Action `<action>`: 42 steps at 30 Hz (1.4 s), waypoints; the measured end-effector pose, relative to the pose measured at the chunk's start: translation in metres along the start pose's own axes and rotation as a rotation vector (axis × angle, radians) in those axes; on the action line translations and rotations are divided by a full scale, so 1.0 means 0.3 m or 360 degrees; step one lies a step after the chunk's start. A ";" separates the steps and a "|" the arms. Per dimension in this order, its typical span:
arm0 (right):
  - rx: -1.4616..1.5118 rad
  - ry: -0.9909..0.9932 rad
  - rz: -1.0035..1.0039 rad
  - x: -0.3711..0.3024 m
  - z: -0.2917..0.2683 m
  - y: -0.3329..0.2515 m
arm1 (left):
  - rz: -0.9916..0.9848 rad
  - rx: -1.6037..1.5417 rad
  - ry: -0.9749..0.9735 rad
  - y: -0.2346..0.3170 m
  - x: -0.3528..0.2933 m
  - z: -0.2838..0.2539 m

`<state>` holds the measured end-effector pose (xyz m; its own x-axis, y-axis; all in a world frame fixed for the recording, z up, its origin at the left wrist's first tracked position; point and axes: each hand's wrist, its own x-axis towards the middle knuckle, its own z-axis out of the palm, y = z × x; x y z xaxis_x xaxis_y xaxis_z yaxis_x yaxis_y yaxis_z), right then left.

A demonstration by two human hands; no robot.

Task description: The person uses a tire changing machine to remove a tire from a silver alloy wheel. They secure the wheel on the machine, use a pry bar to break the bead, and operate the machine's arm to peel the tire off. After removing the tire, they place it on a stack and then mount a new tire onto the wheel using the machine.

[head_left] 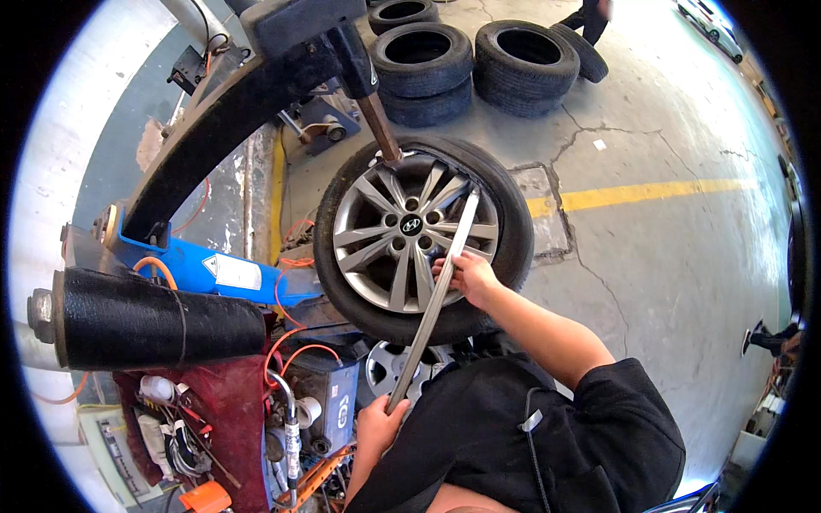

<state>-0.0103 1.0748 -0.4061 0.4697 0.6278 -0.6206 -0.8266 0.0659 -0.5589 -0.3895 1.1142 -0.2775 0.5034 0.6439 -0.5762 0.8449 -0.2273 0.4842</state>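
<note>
A long grey metal tyre lever (pixel 425 329) slants across the wheel in front of me. My left hand (pixel 376 426) is closed round its near end, close to my body. Farther up, my right hand (pixel 468 278) grips the lever over the rim. The lever's far tip lies at the upper right rim edge, beside the tyre bead. The silver alloy rim (pixel 395 195) sits inside a black tyre (pixel 340 303). At the top of the rim, the tyre changer's upright post (pixel 376 124) reaches down to the rim edge.
The changer's black curved arm (pixel 218 141) and blue cylinder (pixel 197 267) stand at left, with a black roller (pixel 158 318) nearer me. Tools lie on a dark red cloth (pixel 235 410). Stacked tyres (pixel 423 73) stand beyond the wheel. Orange hoses (pixel 278 346) run beside the machine.
</note>
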 end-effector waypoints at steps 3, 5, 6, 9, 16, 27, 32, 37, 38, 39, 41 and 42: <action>-0.0069 -0.0131 0.0042 -0.080 0.021 0.061 | -0.0059 0.0097 0.0006 -0.129 -0.048 0.010; -0.0155 -0.0193 0.0085 -0.222 0.114 0.018 | -0.0116 0.0058 0.0023 -0.181 -0.074 0.006; -0.0162 -0.0264 -0.0007 -0.269 0.117 0.008 | -0.0132 -0.0030 0.0019 -0.184 -0.086 -0.001; -0.0128 -0.0543 -0.0407 -0.333 0.112 -0.082 | 0.0055 -0.0203 0.0057 -0.176 -0.027 0.020; 0.0197 -0.0947 -0.1186 -0.653 0.144 -0.594 | 0.1097 -0.0523 -0.0338 0.320 0.283 0.153; -0.0664 0.0384 -0.1300 -0.860 -0.336 -0.477 | 0.1888 0.0066 0.0021 0.607 0.519 0.367; -0.1535 0.1300 -0.0514 -0.694 -0.675 -0.176 | 0.1795 0.0177 0.0217 0.538 0.578 0.457; -0.1821 0.1413 -0.0053 -0.688 -0.928 0.137 | 0.1937 0.0351 0.0349 0.471 0.570 0.424; -0.1865 0.1406 -0.0008 -0.695 -0.983 0.199 | 0.1961 0.0372 0.0332 0.455 0.575 0.411; -0.1877 0.1387 0.0052 -0.706 -1.014 0.249 | 0.1981 0.0398 0.0315 0.437 0.580 0.394; -0.1871 0.1351 0.0181 -0.735 -1.066 0.331 | 0.1985 0.0383 0.0256 0.420 0.585 0.359; -0.1872 0.1336 0.0237 -0.738 -1.091 0.358 | 0.1971 0.0368 0.0244 0.412 0.588 0.342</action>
<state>-0.1015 0.6889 -0.5086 0.7844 -0.0851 -0.6144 -0.3497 -0.8789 -0.3246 -0.1777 1.1249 -0.3868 0.9634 -0.0160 0.2675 -0.1551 -0.8475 0.5076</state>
